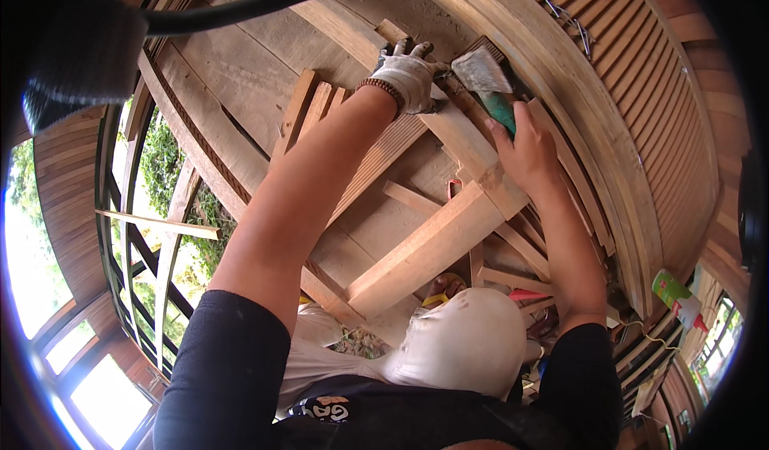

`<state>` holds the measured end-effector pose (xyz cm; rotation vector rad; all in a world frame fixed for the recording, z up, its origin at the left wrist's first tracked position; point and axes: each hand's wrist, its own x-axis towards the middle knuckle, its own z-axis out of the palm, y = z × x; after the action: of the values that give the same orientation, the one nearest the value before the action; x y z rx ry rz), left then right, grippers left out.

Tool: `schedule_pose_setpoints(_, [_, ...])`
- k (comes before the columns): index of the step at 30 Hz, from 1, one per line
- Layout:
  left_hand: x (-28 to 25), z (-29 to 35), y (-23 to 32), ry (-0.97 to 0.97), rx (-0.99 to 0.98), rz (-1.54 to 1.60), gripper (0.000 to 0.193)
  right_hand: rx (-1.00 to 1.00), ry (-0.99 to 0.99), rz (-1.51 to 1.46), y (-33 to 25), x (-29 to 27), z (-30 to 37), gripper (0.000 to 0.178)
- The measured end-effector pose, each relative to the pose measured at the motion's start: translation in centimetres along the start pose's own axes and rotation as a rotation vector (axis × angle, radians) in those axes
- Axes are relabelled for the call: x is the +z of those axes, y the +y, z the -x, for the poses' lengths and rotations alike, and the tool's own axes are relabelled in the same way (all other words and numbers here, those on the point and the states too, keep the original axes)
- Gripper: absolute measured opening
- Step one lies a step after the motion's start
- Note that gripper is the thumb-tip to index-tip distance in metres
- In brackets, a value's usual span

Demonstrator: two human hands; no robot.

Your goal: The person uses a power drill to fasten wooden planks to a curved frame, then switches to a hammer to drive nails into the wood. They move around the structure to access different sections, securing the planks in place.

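In my right hand point(526, 147) is a broad paintbrush point(481, 72) with a green handle and a flat, pale grey head; my fingers are wrapped round the handle. The head is above the wooden pieces near a dark, narrow strip point(462, 97). My left hand point(406, 77) wears a whitish glove with dark-stained fingertips and lies over a long wooden beam point(465, 141), fingers apart. What its palm touches is hidden. A thick square timber point(428, 246) meets that beam below my hands.
A curved, ribbed wooden panel point(641, 105) rises at right, with several nails point(585, 37) on it. A white-and-green bottle with a red cap point(677, 298) is at lower right. Shorter wood strips point(308, 109) lie left. A black cable point(264, 9) crosses the upper left.
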<state>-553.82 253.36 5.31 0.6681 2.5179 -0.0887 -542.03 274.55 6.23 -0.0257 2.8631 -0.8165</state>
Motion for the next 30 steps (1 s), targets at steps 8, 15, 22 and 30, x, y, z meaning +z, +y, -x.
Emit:
schedule_pose_setpoints(8, [0.4,-0.2,-0.1,0.024,0.011,0.022,0.081,0.119,-0.202,0.118,-0.3,0.9,0.1,0.045])
schedule_pose_setpoints(15, [0.8,-0.3,-0.4,0.016,0.008,0.029,0.083,-0.235,0.414,-0.193,-1.2,-1.1,1.9,0.043])
schedule_pose_setpoints(22, [0.8,-0.4,-0.5,0.01,-0.002,0.052,0.087,0.161,-0.24,0.155,-1.3,0.4,0.7,0.046])
schedule_pose_setpoints(30, [1.2,-0.4,-0.8,0.045,0.05,0.057,0.086,-0.184,0.44,-0.62,-3.5,-4.6,2.3,0.028])
